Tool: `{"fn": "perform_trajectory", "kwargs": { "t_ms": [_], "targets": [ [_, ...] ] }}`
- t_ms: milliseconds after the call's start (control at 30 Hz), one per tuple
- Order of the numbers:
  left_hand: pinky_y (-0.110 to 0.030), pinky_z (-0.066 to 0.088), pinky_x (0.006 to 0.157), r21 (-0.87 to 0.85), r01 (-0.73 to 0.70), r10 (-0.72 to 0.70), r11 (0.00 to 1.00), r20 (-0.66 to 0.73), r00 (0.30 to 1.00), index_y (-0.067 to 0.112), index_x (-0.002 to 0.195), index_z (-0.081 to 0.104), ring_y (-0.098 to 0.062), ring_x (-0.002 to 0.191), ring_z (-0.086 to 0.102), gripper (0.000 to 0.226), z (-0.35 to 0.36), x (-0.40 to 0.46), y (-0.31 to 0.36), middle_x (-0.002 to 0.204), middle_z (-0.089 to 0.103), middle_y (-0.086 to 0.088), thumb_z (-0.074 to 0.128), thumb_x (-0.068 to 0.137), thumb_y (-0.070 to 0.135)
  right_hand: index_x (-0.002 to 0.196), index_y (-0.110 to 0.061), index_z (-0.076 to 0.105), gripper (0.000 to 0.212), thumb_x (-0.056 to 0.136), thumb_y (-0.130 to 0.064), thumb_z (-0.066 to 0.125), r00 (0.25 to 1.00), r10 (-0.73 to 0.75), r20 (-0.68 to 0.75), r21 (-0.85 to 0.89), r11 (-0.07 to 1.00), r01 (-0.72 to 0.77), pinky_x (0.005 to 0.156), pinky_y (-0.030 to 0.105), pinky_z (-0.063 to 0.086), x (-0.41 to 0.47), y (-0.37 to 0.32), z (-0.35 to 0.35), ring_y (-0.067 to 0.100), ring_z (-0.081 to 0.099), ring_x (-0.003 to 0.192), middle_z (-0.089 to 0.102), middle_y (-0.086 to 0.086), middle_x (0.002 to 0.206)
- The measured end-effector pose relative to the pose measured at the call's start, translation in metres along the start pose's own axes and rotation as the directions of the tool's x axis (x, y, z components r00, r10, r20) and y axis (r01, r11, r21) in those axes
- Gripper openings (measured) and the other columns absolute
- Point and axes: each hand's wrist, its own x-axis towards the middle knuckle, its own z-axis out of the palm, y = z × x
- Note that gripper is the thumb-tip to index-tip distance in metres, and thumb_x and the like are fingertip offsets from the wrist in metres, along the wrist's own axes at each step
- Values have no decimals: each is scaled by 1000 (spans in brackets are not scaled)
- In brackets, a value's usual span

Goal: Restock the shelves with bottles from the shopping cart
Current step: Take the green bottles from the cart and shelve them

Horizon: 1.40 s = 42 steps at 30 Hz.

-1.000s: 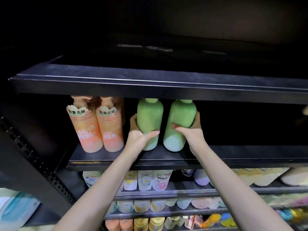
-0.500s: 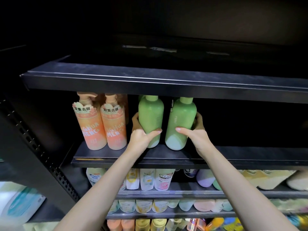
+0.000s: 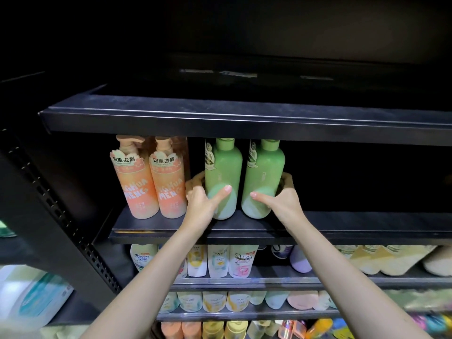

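From the head view we count two green bottles upright on the shelf, beside two orange pump bottles. Our left hand and right hand each curl a grip around one green bottle.

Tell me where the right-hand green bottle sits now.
Head view: right green bottle stands on the dark shelf, beside the left green bottle, gripped by the right hand.

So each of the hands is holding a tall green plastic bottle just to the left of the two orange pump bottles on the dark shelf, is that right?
Not quite: the head view shows the tall green plastic bottles held by the left hand and right hand standing right of the orange pump bottles.
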Motion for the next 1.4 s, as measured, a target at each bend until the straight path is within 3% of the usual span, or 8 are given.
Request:
{"fn": "perform_trajectory", "kwargs": {
  "t_ms": [167,367,500,700,833,1000,1233,1400],
  "targets": [
    [-18,47,91,-144,-3,8,990,32,999,5,120,48,-18,114,58,68,6,0,5,122,57,-8,82,71,38,115,-31,53,55,73,-6,80,979,-7,205,20,1000,3,75,13,52,1,4,-13,2,68,96,70,-8,109],
    [-41,28,115,-144,-88,96,986,48,994,4,143,18,-22,136,34,97,11,-4,12,144,38,-10,71,74,47,108,-34,58,56,63,-22,90,987,4,158,-10,1000,-2,78,16,53,-5,6,4,3,69,92,72,-5,102],
    [-51,37,105,-8,-3,4,1000,124,992,5,82,52,-32,103,49,70,7,-2,7,96,54,-16,63,66,72,122,-22,43,78,61,-13,90,996,-20,89,18,1000,19,82,21,54,-2,7,-1,6,67,98,67,-3,111],
    [-20,41,86,-211,3,-23,977,-92,996,7,121,35,-16,109,54,82,25,-3,16,107,53,7,87,64,37,127,-19,46,68,69,-9,82,970,0,243,63,998,-16,93,33,52,1,12,-14,13,66,107,67,3,119],
    [-24,38,97,-218,-37,21,975,-77,997,6,133,27,-15,120,48,88,26,-4,11,125,49,-1,83,71,34,129,-22,48,79,60,-29,86,972,2,235,10,1000,-4,86,24,54,-6,13,-8,9,67,103,68,0,117],
    [-45,34,111,-120,17,-2,993,123,992,0,124,49,-30,129,42,86,17,-4,8,131,52,-18,66,70,64,123,-26,43,80,60,-10,90,991,-31,127,-12,999,33,78,13,52,-5,18,-8,-4,65,95,65,-10,111],
    [-42,29,111,-16,14,-16,1000,-115,993,-5,131,39,-31,127,34,75,33,-5,12,134,39,-18,71,81,42,134,-11,40,67,78,-1,76,971,10,237,17,1000,-15,83,17,52,-5,24,-12,2,63,107,61,6,128],
    [-44,36,110,-144,-64,66,987,4,998,13,141,28,-25,130,42,87,19,-6,-9,137,44,-9,80,72,24,136,-33,35,89,64,-24,87,980,14,197,-59,998,-2,101,32,45,-15,30,-4,13,54,121,51,2,133]
  ]
}}
